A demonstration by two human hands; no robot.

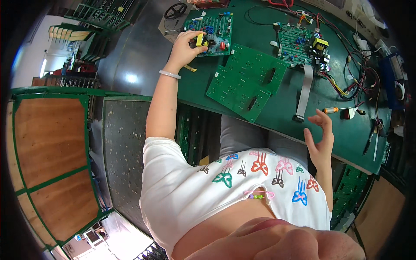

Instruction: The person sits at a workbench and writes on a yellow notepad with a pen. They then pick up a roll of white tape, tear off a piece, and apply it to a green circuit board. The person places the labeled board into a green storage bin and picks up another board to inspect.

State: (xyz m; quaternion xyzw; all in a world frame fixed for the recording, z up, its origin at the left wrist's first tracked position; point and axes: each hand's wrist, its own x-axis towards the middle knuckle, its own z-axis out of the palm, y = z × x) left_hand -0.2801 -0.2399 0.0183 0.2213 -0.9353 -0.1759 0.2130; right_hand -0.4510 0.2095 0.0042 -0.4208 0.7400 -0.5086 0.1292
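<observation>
My left hand (187, 48) is closed around a yellow-taped transformer (200, 40) at the near left part of a green circuit board (221, 21). I cannot tell whether the board is lifted or lies on the table. Over the table's front edge, my right hand (321, 136) is held with its fingers apart and nothing in them. The loose end of a grey ribbon cable (305, 93) lies closest to it. That cable runs from a second populated board (297, 45) with its own yellow transformer (320, 43). Between the two populated boards lie overlapping bare-looking green boards (247, 73).
An orange-handled screwdriver (331, 110) lies right of the ribbon cable, beside a white-and-red connector (349, 113). Tangled wires (362, 78) and black-handled test probes (369, 138) fill the right side. A blue device (392, 80) stands at the right edge. Wooden-panelled racks (52, 125) are on the left.
</observation>
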